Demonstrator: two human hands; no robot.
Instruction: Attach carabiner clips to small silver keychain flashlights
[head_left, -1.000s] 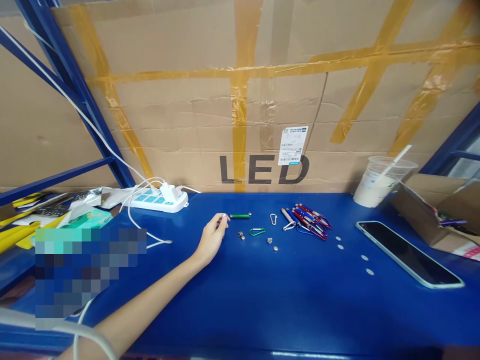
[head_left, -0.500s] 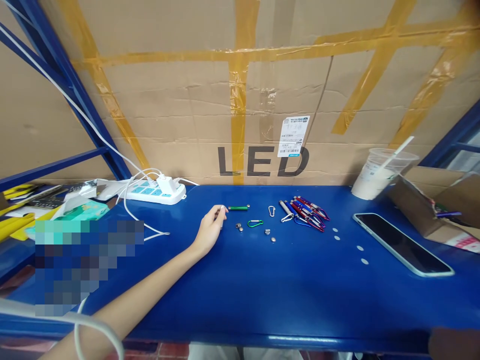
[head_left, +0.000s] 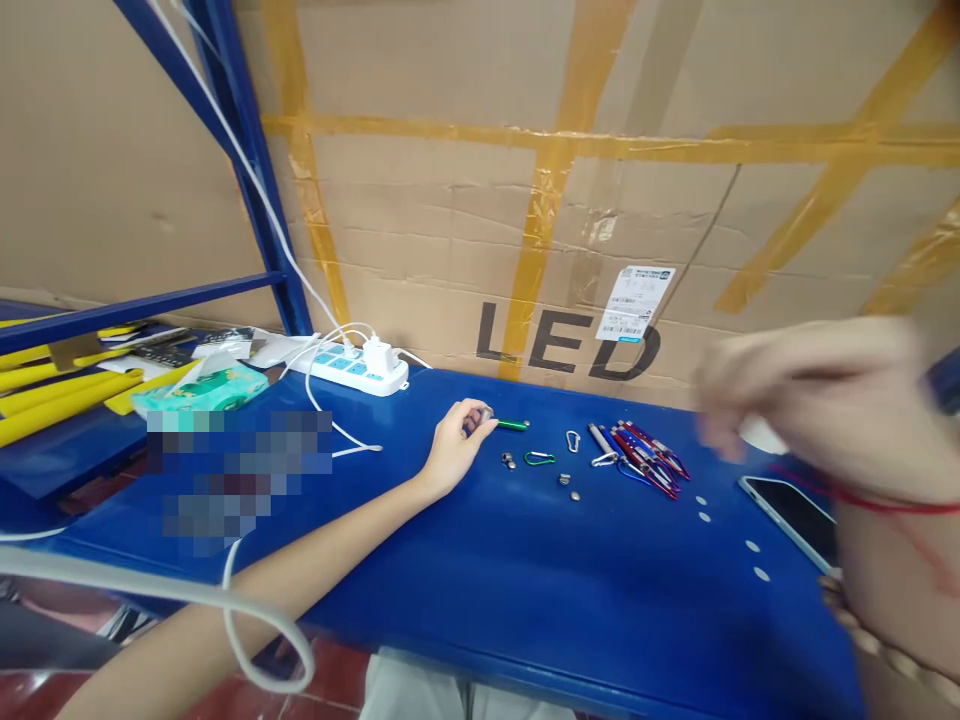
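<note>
My left hand (head_left: 459,445) is over the middle of the blue table, thumb and fingers pinched around something small and greyish that I cannot make out. Just right of the fingertips lies a green metal tube (head_left: 513,425). Nearer me are a green carabiner (head_left: 540,459), a silver carabiner (head_left: 573,441) and small metal pieces (head_left: 565,480). Further right is a pile of red, blue and silver pen-like tubes (head_left: 645,458) with carabiners. My right hand (head_left: 802,400), smeared by motion, is raised at the right above the phone (head_left: 795,520); its fingers cannot be read.
A white power strip (head_left: 356,368) with plugs and cables stands at the back left. Yellow items and a green packet (head_left: 206,388) lie at the far left. Several pale discs (head_left: 752,547) dot the table's right side. A taped cardboard box (head_left: 420,230) walls off the back.
My right hand has come into view from the right, covering the cup and part of the phone. The view has shifted and tilted. My left hand stays pinched beside the green tube.
</note>
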